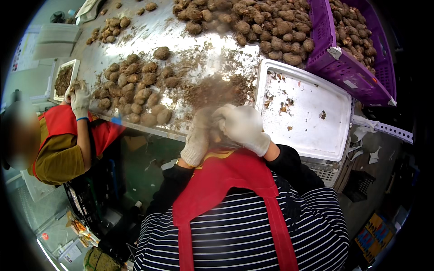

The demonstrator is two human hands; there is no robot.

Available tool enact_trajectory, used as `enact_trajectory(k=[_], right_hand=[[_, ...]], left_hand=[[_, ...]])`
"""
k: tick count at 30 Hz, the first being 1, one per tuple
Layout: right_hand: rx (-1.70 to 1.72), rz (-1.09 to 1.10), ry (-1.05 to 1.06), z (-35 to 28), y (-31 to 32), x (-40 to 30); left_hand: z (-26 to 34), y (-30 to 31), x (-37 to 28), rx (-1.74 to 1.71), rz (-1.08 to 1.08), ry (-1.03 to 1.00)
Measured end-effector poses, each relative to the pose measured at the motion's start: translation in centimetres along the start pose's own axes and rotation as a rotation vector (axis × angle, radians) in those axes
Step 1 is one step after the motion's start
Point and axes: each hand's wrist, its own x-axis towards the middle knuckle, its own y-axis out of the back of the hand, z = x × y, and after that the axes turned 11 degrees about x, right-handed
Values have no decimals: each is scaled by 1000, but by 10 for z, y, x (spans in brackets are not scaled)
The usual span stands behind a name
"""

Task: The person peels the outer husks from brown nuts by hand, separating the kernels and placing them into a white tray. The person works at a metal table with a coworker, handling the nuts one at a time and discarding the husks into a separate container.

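Both my hands wear pale knitted gloves and meet at the table's near edge, above the red apron. My left hand [197, 137] has its fingers curled around something brown, blurred and mostly hidden, perhaps a taro corm. My right hand [240, 125] is bent over the same spot, its fingertips against my left hand; whether it grips the thing itself does not show. Just beyond lies a heap of brown peelings and soil [217, 91]. To the left, many small brown taro corms [135, 91] lie loose on the metal table [145, 34].
A white tray [305, 115] with scraps sits at my right. Behind it stand a large taro pile [271, 27] and a purple crate [359, 71] of corms. A gloved co-worker [64, 142] works at the left beside a small white tray [75, 69] of soil.
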Motion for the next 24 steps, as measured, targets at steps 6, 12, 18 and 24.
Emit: enact_trajectory(k=[6, 12, 18, 24], right_hand=[[392, 131, -204, 39, 20, -1], [775, -30, -294, 26, 0, -5], [883, -35, -363, 18, -2, -9], [745, -5, -258, 15, 10, -7]], left_hand=[[22, 9, -4, -151, -62, 94], [32, 6, -3, 473, 67, -134], [39, 9, -9, 433, 137, -146], [41, 17, -10, 72, 88, 13]])
